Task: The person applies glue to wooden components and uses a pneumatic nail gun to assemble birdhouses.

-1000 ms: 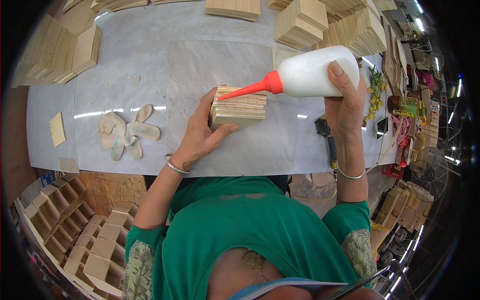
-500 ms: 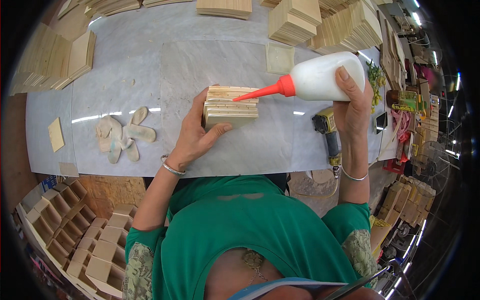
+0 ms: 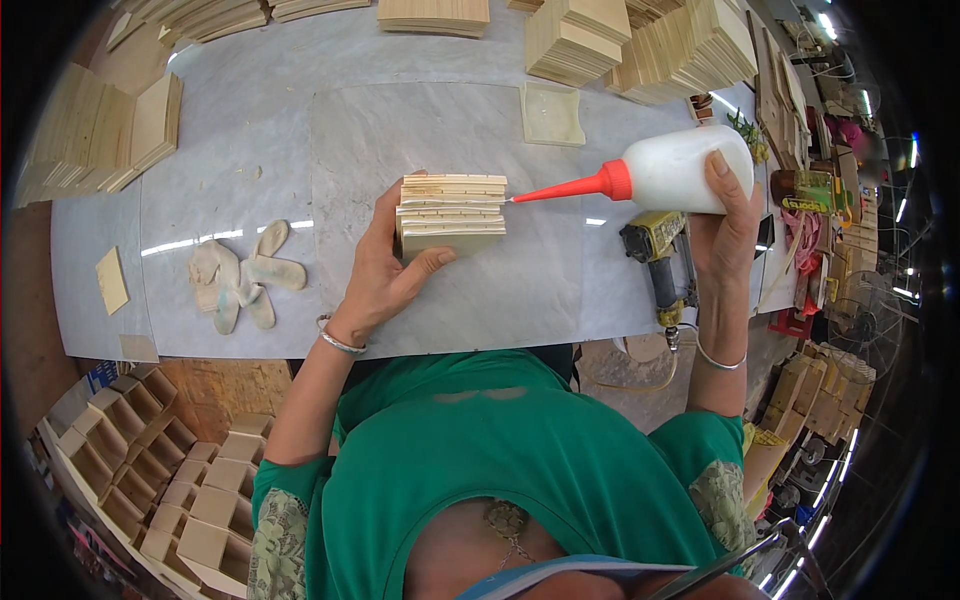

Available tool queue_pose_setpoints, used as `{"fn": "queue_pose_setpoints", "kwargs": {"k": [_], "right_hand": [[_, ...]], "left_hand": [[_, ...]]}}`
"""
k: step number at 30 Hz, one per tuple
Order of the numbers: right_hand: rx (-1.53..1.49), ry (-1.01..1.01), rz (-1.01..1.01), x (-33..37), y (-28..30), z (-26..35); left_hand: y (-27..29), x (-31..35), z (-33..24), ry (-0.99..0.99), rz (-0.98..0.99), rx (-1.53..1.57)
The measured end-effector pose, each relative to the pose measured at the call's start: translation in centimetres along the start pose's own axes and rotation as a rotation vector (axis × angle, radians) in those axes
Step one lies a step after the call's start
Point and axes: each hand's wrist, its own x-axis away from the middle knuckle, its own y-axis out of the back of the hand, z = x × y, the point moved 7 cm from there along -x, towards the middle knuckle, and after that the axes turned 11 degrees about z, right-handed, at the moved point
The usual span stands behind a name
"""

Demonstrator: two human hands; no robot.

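My left hand [image 3: 388, 262] is closed round a stack of thin wooden boards [image 3: 452, 218], thumb on the near side and fingers behind. Their edges face up, and small dots run in rows along them. In my right hand [image 3: 730, 215] is a white squeeze bottle [image 3: 680, 168] with a long red nozzle, held on its side and pointing left. The nozzle's tip is at the right end of the stack, close to the edge of one board; whether it touches I cannot tell.
A yellow and black air nail gun [image 3: 658, 265] lies near my right wrist. White gloves [image 3: 240, 275] rest at the left, beside a small loose board [image 3: 112, 280]. A shallow tray [image 3: 552, 113] and stacked boards [image 3: 575, 45] stand farther back. Open wooden boxes [image 3: 215, 540] are piled at lower left.
My right hand has drawn the bottle to the right, so its nozzle tip went from over the boards to their right end. My left hand still holds the stack.
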Motion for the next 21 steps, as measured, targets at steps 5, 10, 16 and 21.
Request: {"fn": "queue_pose_setpoints", "kwargs": {"k": [5, 10, 16, 21], "right_hand": [[-0.090, -0.012, -0.048, -0.3, -1.9, 0.0], [-0.100, 0.014, 0.093, -1.5, -6.1, 0.0], [-0.073, -0.006, 0.149, -2.4, -8.3, -0.3], [-0.023, -0.003, 0.149, -2.4, -8.0, 0.1]], "left_hand": [[0.1, 0.1, 0.2, -0.002, -0.010, 0.004], [0.1, 0.0, 0.0, -0.003, -0.008, -0.010], [0.1, 0.0, -0.2, -0.008, -0.006, -0.024], [0.0, -0.1, -0.4, -0.017, 0.002, -0.008]]}}
